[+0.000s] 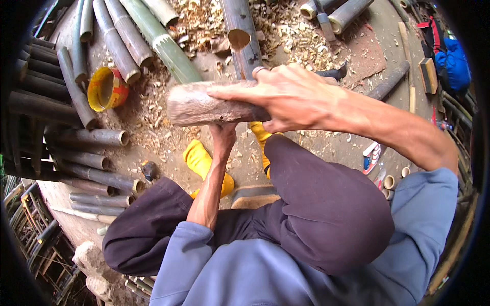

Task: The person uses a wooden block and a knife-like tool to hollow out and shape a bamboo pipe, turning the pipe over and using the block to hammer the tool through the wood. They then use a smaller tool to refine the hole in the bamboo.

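A thick, rough, brown wooden block [196, 105] is held crosswise in front of me. My right hand [288, 97] grips its right part from above, with one finger stretched along the top. My left hand [223, 130] is just beneath the block, which covers its fingers, so whatever it holds cannot be seen. Beyond the block a dark bamboo pole [247, 58] runs away from me, with an oval cut opening in its upper side. Just left of it, a green bamboo pole [171, 53] reaches toward the block.
Wood shavings [204, 23] litter the ground. Several bamboo lengths [115, 38] lie at the far left, near a yellow-and-red ring-shaped container [107, 89]. My yellow-covered feet [199, 160] flank the work. At the right are a blue bag [453, 64] and small bamboo pieces [389, 182].
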Demonstrator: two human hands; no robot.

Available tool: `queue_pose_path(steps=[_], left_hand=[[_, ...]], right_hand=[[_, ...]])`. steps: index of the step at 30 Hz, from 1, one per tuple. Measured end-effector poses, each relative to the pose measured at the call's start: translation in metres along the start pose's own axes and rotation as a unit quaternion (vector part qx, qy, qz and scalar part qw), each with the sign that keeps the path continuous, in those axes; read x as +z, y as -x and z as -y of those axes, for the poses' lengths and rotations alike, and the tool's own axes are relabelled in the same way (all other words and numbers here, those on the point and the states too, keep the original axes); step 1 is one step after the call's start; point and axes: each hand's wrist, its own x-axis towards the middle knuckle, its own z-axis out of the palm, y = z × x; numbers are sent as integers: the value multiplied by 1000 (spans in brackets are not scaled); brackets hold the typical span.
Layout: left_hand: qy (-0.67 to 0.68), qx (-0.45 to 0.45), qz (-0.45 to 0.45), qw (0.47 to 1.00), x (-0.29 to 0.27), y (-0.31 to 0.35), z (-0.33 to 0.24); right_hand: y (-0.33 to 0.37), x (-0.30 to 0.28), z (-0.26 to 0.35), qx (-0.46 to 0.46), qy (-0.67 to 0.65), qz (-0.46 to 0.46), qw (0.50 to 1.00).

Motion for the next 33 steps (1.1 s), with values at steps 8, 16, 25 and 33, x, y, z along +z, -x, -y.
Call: queue_pose_path(steps=[8, 16, 25, 33], left_hand=[[-136, 111, 59, 983, 75, -40, -13], [-153, 77, 138, 976, 47, -43, -69], [-291, -2, 86, 953, 4, -23, -6], [-578, 213, 213, 758, -81, -46, 45]], right_hand=[[25, 1, -10, 104, -81, -92, 987], [52, 3, -21, 134, -170, -162, 963], [45, 28, -11, 4, 15, -156, 988], [28, 19, -15, -68, -51, -233, 969]])
